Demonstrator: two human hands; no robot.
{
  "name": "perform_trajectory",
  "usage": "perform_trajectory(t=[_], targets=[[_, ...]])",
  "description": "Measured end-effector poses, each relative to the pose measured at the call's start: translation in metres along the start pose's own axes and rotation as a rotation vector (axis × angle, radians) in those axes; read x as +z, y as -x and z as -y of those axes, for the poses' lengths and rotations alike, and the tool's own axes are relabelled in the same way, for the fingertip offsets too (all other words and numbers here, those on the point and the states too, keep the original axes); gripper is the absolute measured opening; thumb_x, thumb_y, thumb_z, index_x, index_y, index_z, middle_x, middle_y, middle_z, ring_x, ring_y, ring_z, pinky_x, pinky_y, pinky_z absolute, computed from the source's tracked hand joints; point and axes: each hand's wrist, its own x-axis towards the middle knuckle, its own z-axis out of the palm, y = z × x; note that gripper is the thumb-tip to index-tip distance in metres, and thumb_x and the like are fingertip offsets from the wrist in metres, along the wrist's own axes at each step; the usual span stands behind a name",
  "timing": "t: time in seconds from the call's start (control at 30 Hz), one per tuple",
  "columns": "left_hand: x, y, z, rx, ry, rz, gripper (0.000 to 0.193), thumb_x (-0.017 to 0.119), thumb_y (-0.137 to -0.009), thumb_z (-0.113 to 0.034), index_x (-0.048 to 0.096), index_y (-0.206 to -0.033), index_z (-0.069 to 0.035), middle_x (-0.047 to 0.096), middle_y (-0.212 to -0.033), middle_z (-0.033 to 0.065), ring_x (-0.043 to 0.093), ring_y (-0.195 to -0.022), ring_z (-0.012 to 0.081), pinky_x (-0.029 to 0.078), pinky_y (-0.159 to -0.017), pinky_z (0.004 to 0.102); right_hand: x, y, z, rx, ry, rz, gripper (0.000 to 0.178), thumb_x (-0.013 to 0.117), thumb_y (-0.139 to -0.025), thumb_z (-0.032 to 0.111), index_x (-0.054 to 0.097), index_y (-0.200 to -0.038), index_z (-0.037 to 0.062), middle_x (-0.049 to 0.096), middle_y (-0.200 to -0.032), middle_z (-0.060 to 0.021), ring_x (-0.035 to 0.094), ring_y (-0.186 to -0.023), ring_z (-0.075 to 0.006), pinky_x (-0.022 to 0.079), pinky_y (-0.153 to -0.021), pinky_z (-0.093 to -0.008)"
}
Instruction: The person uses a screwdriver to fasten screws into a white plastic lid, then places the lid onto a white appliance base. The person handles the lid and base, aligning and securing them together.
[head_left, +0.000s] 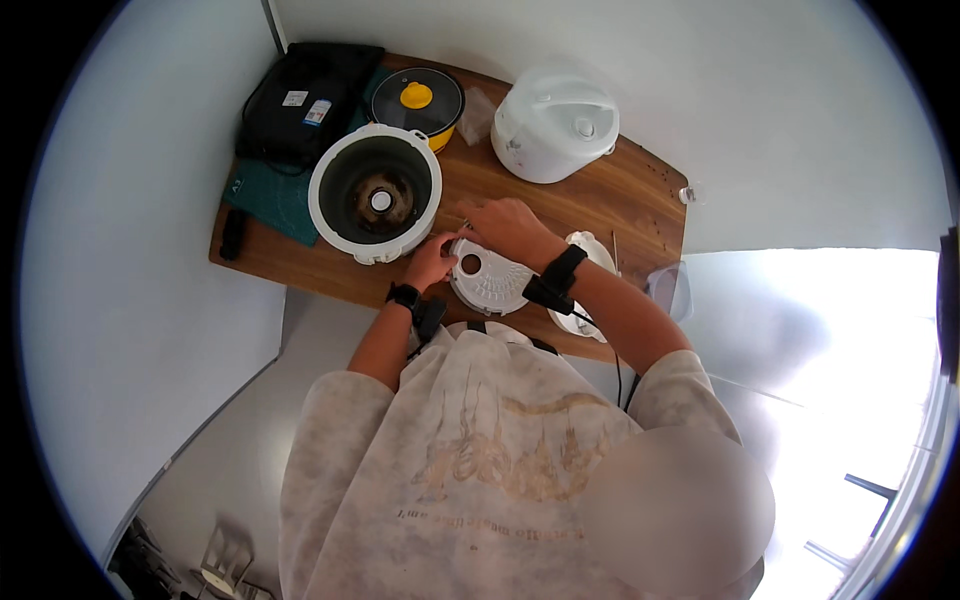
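Now both hands meet at the white disc (488, 280): left hand (432, 262) fingers pinch its left rim, right hand (510, 228) fingers rest curled on its far edge.

I count two hands, left hand (432, 262) and right hand (510, 225), one round white inner lid (490, 283), one open cooker body (375, 192), one closed white cooker (553, 124), one yellow-knobbed pot (420, 98), one black bag (305, 98)

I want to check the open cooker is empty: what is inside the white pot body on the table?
Inside the open white cooker body there is a dark heating plate with a pale round button at its centre and no inner pot. The lower walls are in shadow, so small debris cannot be ruled out.
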Motion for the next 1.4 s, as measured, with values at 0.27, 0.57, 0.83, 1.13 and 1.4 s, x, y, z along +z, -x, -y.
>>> perform_trajectory(t=[0.27,0.57,0.83,1.13,1.4], targets=[[-0.001,0.000,-0.005,-0.020,0.011,0.008,0.050,0.063,-0.086,-0.007,0.053,-0.135,-0.012,0.065,-0.082,0.0073,0.064,-0.061,0.0160,0.056,-0.055,0.0313,-0.010,0.010,-0.007,-0.055,-0.076,-0.140,0.031,0.065,-0.088,0.025,0.052,-0.108,0.0047,0.066,-0.071,-0.0143,0.066,-0.069,-0.0373,0.054,-0.063,-0.0450],[0.001,0.001,-0.003,-0.015,0.013,-0.015,0.051,0.063,-0.087,-0.005,0.053,-0.136,-0.012,0.063,-0.086,0.0091,0.065,-0.064,0.0168,0.058,-0.057,0.0312,-0.006,0.003,-0.003,0.113,0.008,0.030,0.031,0.066,-0.088,0.021,0.052,-0.107,0.0003,0.066,-0.071,-0.0131,0.067,-0.071,-0.0378,0.054,-0.065,-0.0435],[0.000,-0.003,0.002,-0.022,0.040,0.000,0.051,0.064,-0.086,-0.007,0.053,-0.136,-0.011,0.062,-0.086,0.0090,0.065,-0.065,0.0162,0.058,-0.056,0.0307,-0.011,0.006,-0.019,-0.093,-0.243,-0.075,0.036,0.067,-0.088,0.027,0.051,-0.108,0.0017,0.067,-0.080,-0.0184,0.066,-0.081,-0.0409,0.051,-0.071,-0.0509],[-0.002,-0.003,0.005,-0.018,0.045,-0.021,0.050,0.064,-0.087,-0.007,0.053,-0.136,-0.010,0.063,-0.086,0.0093,0.065,-0.066,0.0157,0.059,-0.057,0.0305,-0.026,-0.007,0.011,0.288,0.043,0.177,0.029,0.070,-0.084,0.022,0.057,-0.101,0.0020,0.066,-0.088,-0.0162,0.068,-0.082,-0.0357,0.055,-0.070,-0.0431],[0.002,-0.002,0.003,-0.057,0.041,-0.014,0.049,0.064,-0.088,-0.006,0.053,-0.136,-0.009,0.063,-0.086,0.0086,0.065,-0.067,0.0159,0.059,-0.059,0.0312,-0.002,0.007,-0.009,-0.195,-0.083,-0.040,0.029,0.068,-0.085,0.024,0.058,-0.105,0.0048,0.058,-0.103,-0.0147,0.063,-0.096,-0.0326,0.053,-0.074,-0.0439]])
